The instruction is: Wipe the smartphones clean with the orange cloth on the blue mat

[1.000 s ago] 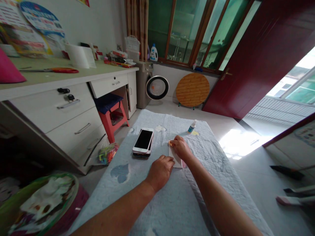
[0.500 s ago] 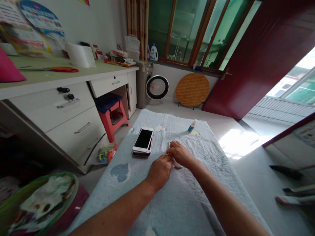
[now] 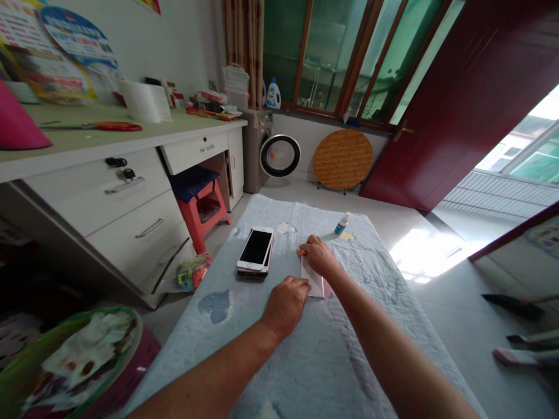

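On the cloth-covered table lies a flat white phone (image 3: 315,286), its upper part hidden by my right hand. My left hand (image 3: 286,305) grips the phone's lower left edge with its fingers curled. A small orange-tan cloth (image 3: 301,251) is pinched in my right hand (image 3: 318,255), at the phone's far end. To the left rests a stack of phones (image 3: 255,249), a white one with a dark screen on top. A small spray bottle (image 3: 341,225) with a blue label stands beyond my right hand.
A pale blue patterned cloth (image 3: 262,384) covers the table. A lined bin (image 3: 146,343) with waste stands at lower left. The desk (image 3: 174,129), a red stool (image 3: 198,218) and a washing machine with its door open (image 3: 280,156) are beyond. A red door (image 3: 419,116) is at right.
My right hand has moved away from my left, to the phone's far end, with the orange-tan cloth. More of the white phone now shows. My left hand has barely moved.
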Demonstrator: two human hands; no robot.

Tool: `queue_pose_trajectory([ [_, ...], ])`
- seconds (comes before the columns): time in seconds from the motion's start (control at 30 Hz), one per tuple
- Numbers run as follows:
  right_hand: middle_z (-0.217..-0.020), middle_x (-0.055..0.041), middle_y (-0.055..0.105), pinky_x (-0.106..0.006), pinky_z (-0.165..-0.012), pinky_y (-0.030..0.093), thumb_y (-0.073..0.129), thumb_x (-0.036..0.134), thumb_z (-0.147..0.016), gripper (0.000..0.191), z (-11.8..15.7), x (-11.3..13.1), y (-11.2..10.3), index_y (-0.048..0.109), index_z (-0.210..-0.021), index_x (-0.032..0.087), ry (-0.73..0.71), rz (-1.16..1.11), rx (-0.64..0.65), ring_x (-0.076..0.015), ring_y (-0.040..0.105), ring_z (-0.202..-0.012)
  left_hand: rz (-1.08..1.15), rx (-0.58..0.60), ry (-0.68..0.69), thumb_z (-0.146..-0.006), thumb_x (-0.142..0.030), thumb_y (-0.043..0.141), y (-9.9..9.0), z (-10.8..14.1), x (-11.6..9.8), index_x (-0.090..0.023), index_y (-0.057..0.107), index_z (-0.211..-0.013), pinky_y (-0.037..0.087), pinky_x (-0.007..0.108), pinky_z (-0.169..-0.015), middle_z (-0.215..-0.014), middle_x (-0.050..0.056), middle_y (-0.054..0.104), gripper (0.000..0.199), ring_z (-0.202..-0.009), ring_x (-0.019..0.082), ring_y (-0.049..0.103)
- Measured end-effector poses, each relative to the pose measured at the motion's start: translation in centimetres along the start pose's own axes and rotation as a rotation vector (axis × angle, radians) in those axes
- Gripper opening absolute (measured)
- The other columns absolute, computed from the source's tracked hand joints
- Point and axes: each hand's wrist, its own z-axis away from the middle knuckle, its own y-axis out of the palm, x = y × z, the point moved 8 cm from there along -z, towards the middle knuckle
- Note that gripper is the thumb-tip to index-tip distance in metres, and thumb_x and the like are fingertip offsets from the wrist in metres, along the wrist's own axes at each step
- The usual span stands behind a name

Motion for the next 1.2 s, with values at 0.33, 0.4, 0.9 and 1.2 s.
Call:
queue_pose_trajectory([
  [0.33,-0.09,-0.0068,0.054,-0.027,-0.074,0.033,0.049,0.02,-0.091,0.022,3.9,-2.5,-0.8,0.071,-0.09,0.021,0.165,0.035,-0.124,-0.0183,0.046,-0.085,0.004,0.0,0.016,-0.091,-0.016,0.051,-0.2,0.0,-0.2,-0.02,0.067,-0.096,0.048,0.029,-0.089,-0.104,0.004,0.069,0.017,-0.099,0.019,0.058],
  [0.4,-0.091,-0.0073,0.054,-0.027,-0.074,0.032,0.048,0.02,-0.09,0.022,3.9,-2.0,-0.8,0.07,-0.089,0.02,0.178,0.05,-0.119,-0.0187,0.045,-0.086,0.006,0.005,0.025,-0.092,-0.016,0.051,-0.2,0.0,-0.1,-0.02,0.068,-0.095,0.047,0.029,-0.089,-0.103,0.004,0.069,0.018,-0.098,0.018,0.058],
  [0.9,-0.092,-0.0072,0.054,-0.028,-0.072,0.031,0.047,0.021,-0.092,0.023,4.8,-1.8,-0.8,0.069,-0.094,0.021,0.202,0.023,-0.088,-0.0184,0.045,-0.085,0.024,0.003,0.027,-0.092,-0.017,0.05,0.0,0.0,0.0,-0.021,0.068,-0.096,0.047,0.03,-0.09,-0.104,0.004,0.069,0.019,-0.099,0.019,0.058],
  [1.2,-0.097,-0.0062,0.054,-0.028,-0.075,0.032,0.051,0.024,-0.09,0.016,4.3,2.0,-0.6,0.066,-0.095,0.023,0.099,-0.009,-0.083,-0.0188,0.045,-0.089,0.016,0.04,0.016,-0.093,-0.017,0.046,0.1,0.0,0.1,-0.022,0.067,-0.099,0.047,0.03,-0.086,-0.096,0.004,0.068,0.022,-0.094,0.018,0.058],
])
